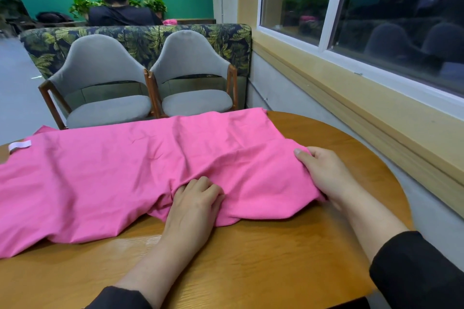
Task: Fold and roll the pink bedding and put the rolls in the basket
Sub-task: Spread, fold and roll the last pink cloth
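Under both hands lay the pink bedding (120, 178), spread loosely and wrinkled across the wooden tabletop (276, 253), running from the right hand away to the left and off the picture's left edge. The left hand (193, 208) rested on the cloth's near edge with its fingers curled down into a bunched fold, gripping the fabric. The right hand (324, 173) held the cloth's right end, thumb on top and the other fingers tucked beneath; how tightly they pinched was hard to tell, since the fabric hid them. Both wrists came out of black sleeves (416, 273). Bare tabletop showed just beside the right hand and in front of the two forearms. Far to the left of the left hand, a white tag (20, 145) sat near the cloth's far corner. Beyond the hands, past the cloth's far edge, stood two grey chairs (140, 78) side by side, backed by a leaf-patterned sofa (140, 40). Behind that sat a person in black (120, 12), back turned, wearing a white headband. To the right of the right hand ran a window (376, 15) above a yellow sill.
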A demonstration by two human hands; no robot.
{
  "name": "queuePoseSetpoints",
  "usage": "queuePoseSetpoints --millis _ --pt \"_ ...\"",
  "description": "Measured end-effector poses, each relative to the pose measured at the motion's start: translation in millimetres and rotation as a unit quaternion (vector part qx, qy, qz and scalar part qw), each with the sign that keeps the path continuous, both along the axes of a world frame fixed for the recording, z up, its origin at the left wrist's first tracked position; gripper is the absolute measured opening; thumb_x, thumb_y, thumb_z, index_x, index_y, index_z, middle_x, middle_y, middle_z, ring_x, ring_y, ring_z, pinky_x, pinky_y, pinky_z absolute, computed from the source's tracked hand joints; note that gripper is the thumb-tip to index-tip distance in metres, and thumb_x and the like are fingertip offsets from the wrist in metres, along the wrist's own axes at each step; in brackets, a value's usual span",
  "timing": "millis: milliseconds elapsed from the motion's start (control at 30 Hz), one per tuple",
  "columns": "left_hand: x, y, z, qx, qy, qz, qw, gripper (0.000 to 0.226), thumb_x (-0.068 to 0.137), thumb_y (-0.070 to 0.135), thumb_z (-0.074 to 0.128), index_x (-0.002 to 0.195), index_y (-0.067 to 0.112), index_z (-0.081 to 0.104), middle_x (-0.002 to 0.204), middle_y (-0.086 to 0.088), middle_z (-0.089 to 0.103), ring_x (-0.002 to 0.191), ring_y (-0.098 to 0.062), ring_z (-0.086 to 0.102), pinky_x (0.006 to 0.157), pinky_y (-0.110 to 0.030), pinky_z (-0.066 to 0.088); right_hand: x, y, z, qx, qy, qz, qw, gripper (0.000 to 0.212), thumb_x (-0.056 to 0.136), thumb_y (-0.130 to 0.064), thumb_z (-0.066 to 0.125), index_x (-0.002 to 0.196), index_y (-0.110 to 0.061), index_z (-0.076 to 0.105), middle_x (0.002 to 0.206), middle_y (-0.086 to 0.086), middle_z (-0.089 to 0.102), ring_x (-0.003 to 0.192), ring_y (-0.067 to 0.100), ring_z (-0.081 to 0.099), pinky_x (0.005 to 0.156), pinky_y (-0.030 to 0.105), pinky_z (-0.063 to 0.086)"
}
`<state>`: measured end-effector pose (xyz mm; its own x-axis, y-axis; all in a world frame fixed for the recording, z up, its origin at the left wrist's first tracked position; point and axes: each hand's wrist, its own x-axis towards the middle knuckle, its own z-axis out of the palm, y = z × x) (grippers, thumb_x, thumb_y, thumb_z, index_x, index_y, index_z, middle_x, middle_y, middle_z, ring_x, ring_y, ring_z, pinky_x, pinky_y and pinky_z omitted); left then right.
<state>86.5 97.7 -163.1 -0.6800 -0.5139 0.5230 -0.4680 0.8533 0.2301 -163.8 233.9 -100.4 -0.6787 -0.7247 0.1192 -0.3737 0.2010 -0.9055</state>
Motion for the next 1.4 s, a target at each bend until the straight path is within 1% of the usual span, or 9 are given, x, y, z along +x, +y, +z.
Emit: queuePoseSetpoints --millis 100,200,333,433,500,600,1033,1200,1400 --pt "8 13 9 -0.065 0.103 -0.095 0.988 0.016 0.099 0.025 0.053 0.094 0.016 0.065 0.098 0.004 0.061 0.089 -0.022 0.06 0.079 -0.04 0.044 -2 7 3 -0.046 -0.031 -0.016 0.998 0.046 0.097 -0.038 0.058 0.091 0.008 0.064 0.087 0.013 0.072 0.077 0.025 0.062 0.068 0.042 0.045" --pt "16 25 11 -0.088 0.103 -0.168 0.976 0.013 0.099 0.02 0.053 0.095 0.013 0.063 0.098 0.001 0.062 0.086 -0.021 0.06 0.079 -0.035 0.047 -8 14 1 0.034 -0.015 -0.003 0.999 0.053 0.092 -0.045 0.061 0.075 0.004 0.057 0.069 0.003 0.052 0.068 0.018 0.047 0.063 0.034 0.031" --pt "20 24 4 -0.047 0.047 -0.133 0.989 0.024 0.096 0.043 0.057 0.103 0.02 0.062 0.087 0.009 0.06 0.078 -0.015 0.059 0.068 -0.035 0.05 -10 20 -4 0.164 0.148 -0.077 0.972 0.03 0.085 -0.051 0.071 0.093 -0.025 0.061 0.091 -0.009 0.059 0.086 0.013 0.056 0.069 0.032 0.041" --pt "17 21 0 -0.053 -0.008 -0.124 0.991 0.03 0.095 0.055 0.055 0.102 0.027 0.064 0.09 0.012 0.06 0.081 -0.013 0.058 0.071 -0.034 0.046 3 27 -3 0.076 0.291 -0.051 0.952 0.016 0.086 -0.044 0.071 0.092 -0.033 0.061 0.096 -0.012 0.054 0.087 0.006 0.05 0.075 0.025 0.039" --pt "16 21 1 -0.062 -0.023 -0.129 0.989 0.026 0.1 0.048 0.05 0.093 0.027 0.063 0.092 0.011 0.059 0.081 -0.016 0.059 0.07 -0.036 0.045 16 33 2 0.041 0.293 0.04 0.955 0.011 0.088 -0.037 0.069 0.08 -0.031 0.065 0.085 -0.014 0.058 0.081 0.004 0.053 0.069 0.019 0.038" --pt "17 21 4 -0.02 0.0 -0.122 0.992 0.037 0.105 0.046 0.038 0.089 0.024 0.062 0.09 0.01 0.059 0.081 -0.017 0.059 0.071 -0.037 0.045 25 39 -8 0.146 0.313 0.131 0.929 0.01 0.091 -0.038 0.067 0.085 -0.03 0.069 0.09 -0.018 0.061 0.087 0.001 0.055 0.082 0.022 0.044" --pt "17 21 2 -0.023 -0.03 -0.173 0.984 0.03 0.102 0.052 0.044 0.092 0.029 0.061 0.099 0.015 0.06 0.091 -0.01 0.059 0.075 -0.035 0.043 40 36 -12 0.361 0.312 0.145 0.867 0.015 0.101 -0.041 0.048 0.09 -0.032 0.051 0.097 -0.015 0.053 0.095 0.009 0.051 0.097 0.039 0.036" --pt "19 23 7 0.003 0.003 -0.176 0.984 0.034 0.104 0.051 0.04 0.092 0.027 0.06 0.1 0.014 0.059 0.092 -0.013 0.058 0.079 -0.036 0.043 36 55 14 0.3 0.321 0.124 0.89 0.014 0.102 -0.041 0.044 0.089 -0.037 0.047 0.107 -0.019 0.045 0.105 0.005 0.042 0.098 0.037 0.035" --pt "16 23 2 -0.022 -0.04 -0.193 0.98 0.022 0.099 0.05 0.051 0.099 0.031 0.061 0.106 0.017 0.061 0.096 -0.008 0.06 0.082 -0.034 0.044 20 64 -5 0.217 0.134 -0.023 0.967 0.028 0.092 -0.049 0.064 0.107 -0.027 0.058 0.117 -0.01 0.058 0.105 0.009 0.055 0.081 0.03 0.042"
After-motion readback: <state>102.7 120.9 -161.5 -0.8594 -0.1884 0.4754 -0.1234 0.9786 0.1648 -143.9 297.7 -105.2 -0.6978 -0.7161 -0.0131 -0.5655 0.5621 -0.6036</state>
